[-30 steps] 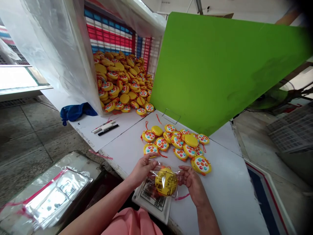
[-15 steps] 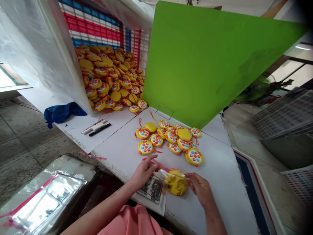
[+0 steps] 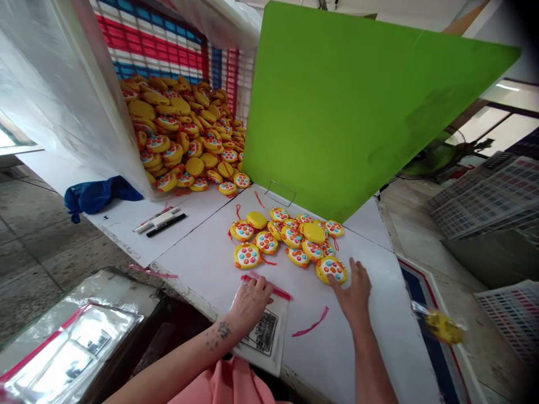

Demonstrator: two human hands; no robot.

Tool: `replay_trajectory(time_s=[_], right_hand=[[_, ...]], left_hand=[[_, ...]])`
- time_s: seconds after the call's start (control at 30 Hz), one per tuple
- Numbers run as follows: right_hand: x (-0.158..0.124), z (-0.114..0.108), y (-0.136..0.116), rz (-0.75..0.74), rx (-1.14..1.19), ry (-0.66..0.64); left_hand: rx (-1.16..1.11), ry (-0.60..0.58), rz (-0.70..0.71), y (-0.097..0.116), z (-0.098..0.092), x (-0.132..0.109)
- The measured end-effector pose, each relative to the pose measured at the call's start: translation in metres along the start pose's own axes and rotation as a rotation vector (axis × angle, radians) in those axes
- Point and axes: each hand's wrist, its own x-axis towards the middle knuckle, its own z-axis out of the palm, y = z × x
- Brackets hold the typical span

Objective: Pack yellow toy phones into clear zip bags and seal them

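Observation:
My left hand (image 3: 252,303) rests on a pile of clear plastic bags (image 3: 283,314) with printed black panels, its fingers curled over the red strip along the bag's top edge. Spread around a yellow turtle-like pop toy (image 3: 331,270) with coloured buttons is my right hand (image 3: 354,290); its thumb reaches the toy's near edge. More of these toys (image 3: 247,255) lie in a loose group on the white table. A blurred yellow toy in a clear bag (image 3: 444,326) is off the table's right side, over a blue and red-rimmed container.
A striped crate (image 3: 155,50) lined with plastic spills many toys at the back left. A green board (image 3: 337,112) stands behind the group. Pens (image 3: 166,224), a blue cloth (image 3: 101,196) and a torn pink strip (image 3: 310,322) lie on the table. Bags fill a box (image 3: 63,353) at lower left.
The bagged toy has left my hands and moved off to the right. My left hand has come down on the bags, my right hand up to a toy. A pink strip now lies on the table.

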Motion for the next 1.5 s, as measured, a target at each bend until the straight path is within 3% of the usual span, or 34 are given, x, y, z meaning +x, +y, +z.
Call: replay_trajectory(time_s=[0.07, 0.17, 0.27, 0.37, 0.47, 0.6, 0.73, 0.9, 0.97, 1.07, 1.17, 1.27, 1.5], right_hand=[[0.001, 0.023, -0.003, -0.039, -0.05, -0.113], [0.002, 0.032, -0.002, 0.043, 0.071, -0.09], [0.002, 0.019, -0.007, 0.362, 0.472, 0.077], [-0.003, 0.006, -0.023, 0.547, 1.028, 0.109], [-0.014, 0.003, -0.046, 0.655, 1.306, -0.048], [-0.033, 0.008, -0.07, 0.789, 1.378, -0.305], [-0.041, 0.001, -0.073, 0.747, 1.279, -0.391], [-0.041, -0.008, -0.056, 0.528, 1.141, -0.785], [-0.04, 0.0, -0.057, 0.526, 1.168, -0.739], [-0.039, 0.021, -0.067, 0.559, 1.216, -0.481], [-0.036, 0.038, -0.076, 0.492, 1.141, -0.367], [-0.034, 0.045, -0.076, 0.408, 0.996, -0.405], [-0.042, 0.058, -0.088, 0.164, 0.685, -0.654]], left_hand=[[0.043, 0.052, 0.032, 0.001, 0.001, -0.001], [0.076, 0.121, 0.073, 0.0, 0.003, -0.004], [0.067, 0.143, 0.086, -0.002, 0.005, -0.006], [0.028, 0.146, 0.075, -0.004, 0.007, -0.002], [0.027, 0.117, 0.076, -0.004, 0.006, 0.004], [0.073, 0.132, 0.083, -0.002, 0.005, 0.007], [0.007, 0.182, 0.111, -0.002, 0.007, 0.002], [-0.138, 0.245, 0.102, -0.004, 0.005, -0.002], [-0.131, 0.228, 0.145, -0.004, 0.002, -0.003], [-0.086, 0.16, 0.253, -0.004, -0.003, -0.005], [-0.08, 0.155, 0.29, -0.004, -0.003, -0.006], [-0.102, 0.196, 0.29, -0.005, -0.001, -0.005], [-0.149, 0.367, 0.284, -0.008, 0.011, -0.002]])
